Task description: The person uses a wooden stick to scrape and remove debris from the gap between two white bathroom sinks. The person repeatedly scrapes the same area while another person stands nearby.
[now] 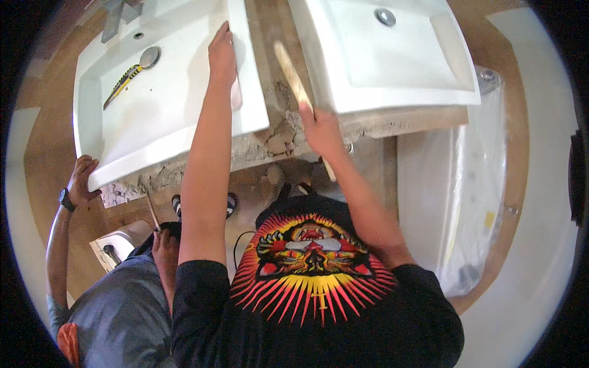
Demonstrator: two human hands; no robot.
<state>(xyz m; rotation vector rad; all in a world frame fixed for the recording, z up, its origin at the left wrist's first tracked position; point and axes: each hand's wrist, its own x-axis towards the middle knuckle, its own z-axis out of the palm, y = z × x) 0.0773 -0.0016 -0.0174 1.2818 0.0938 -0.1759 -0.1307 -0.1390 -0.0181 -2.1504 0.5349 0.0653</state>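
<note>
Far left of the frame, a co-worker's hand [83, 178] with a wristwatch [66, 199] grips the lower left corner of the left basin [178, 116], a white square sink filling the upper left. Inside it, a yellow and black tool [123, 84] lies beside the round drain [149, 56]. Moving right, my left hand [222, 54] is pressed flat, fingers extended, on that basin's right rim, near the top centre. Just right of it, the bench [273, 138] shows bare between the sinks, its front edge rough and crumbling. My right hand [320, 130] is closed around a wooden stick [293, 76] that slants up toward the top centre, right over that gap. Upper right sits the second white basin [392, 67], and below it a large white thing wrapped in clear plastic [454, 184].
</note>
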